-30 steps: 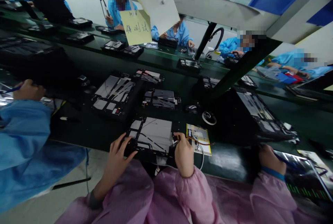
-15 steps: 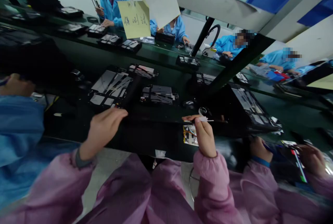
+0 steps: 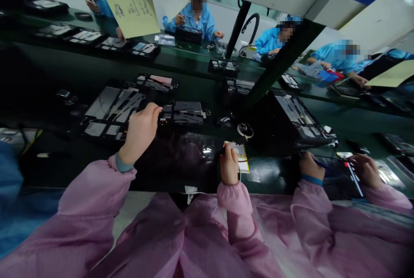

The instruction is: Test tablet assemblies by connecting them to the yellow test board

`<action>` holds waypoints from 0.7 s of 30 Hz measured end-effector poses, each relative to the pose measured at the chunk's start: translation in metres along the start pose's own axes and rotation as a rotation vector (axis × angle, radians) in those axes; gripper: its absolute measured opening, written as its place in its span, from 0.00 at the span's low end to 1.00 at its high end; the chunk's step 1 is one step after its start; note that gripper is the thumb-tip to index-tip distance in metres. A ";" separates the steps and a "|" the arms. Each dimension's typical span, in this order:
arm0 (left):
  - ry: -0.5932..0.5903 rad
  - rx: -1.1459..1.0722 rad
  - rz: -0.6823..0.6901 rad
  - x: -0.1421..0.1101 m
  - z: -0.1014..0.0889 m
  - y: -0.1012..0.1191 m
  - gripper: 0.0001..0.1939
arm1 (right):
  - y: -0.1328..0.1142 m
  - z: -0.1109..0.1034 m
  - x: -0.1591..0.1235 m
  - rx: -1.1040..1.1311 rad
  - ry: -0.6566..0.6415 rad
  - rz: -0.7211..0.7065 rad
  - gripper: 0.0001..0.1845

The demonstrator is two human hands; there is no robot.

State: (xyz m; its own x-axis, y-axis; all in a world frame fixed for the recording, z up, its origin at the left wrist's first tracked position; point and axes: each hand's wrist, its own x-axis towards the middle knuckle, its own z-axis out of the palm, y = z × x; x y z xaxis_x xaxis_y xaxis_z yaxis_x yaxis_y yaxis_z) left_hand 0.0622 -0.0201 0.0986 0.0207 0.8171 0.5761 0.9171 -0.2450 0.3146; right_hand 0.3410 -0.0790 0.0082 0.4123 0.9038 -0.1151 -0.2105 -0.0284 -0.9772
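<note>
A thin dark item [image 3: 220, 151], too small to identify, is pinched in the right hand [image 3: 229, 165] just beside a flat battery pack [image 3: 241, 159] on the green bench mat [image 3: 265, 171], while the loosely curled, empty left hand [image 3: 140, 133] hovers just beside an opened tablet chassis [image 3: 183, 113].

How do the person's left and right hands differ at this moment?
The left hand sits farther up the bench, fingertips beside an opened tablet, while the right hand sits nearer the bench edge, next to a flat yellow-edged board. The left hand's fingers are loosely curved; the right hand's are drawn together. A grey-blue cuff shows at the left wrist, only gathered pink sleeve at the right. Both hands are bare and come from pink gown sleeves.
</note>
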 end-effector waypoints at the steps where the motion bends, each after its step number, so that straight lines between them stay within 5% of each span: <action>1: -0.021 -0.006 -0.020 0.003 0.000 0.002 0.18 | -0.002 -0.004 -0.002 -0.033 0.021 -0.019 0.21; 4: -0.111 -0.050 -0.086 0.006 0.011 0.010 0.17 | -0.007 -0.023 -0.014 -0.208 0.065 -0.097 0.22; 11: -0.469 -0.203 -0.296 -0.020 0.082 -0.001 0.13 | 0.016 -0.055 -0.034 -0.348 0.064 -0.012 0.21; 21: -0.470 -0.111 -0.307 -0.022 0.095 -0.027 0.14 | 0.025 -0.043 -0.032 -0.431 -0.026 -0.035 0.18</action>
State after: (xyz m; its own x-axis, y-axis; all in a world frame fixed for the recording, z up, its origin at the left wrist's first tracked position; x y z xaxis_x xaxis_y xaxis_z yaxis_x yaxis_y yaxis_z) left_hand 0.0750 0.0183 0.0061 -0.0416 0.9976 0.0561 0.8622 0.0075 0.5065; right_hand 0.3607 -0.1268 -0.0201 0.3894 0.9175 -0.0809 0.1953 -0.1681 -0.9662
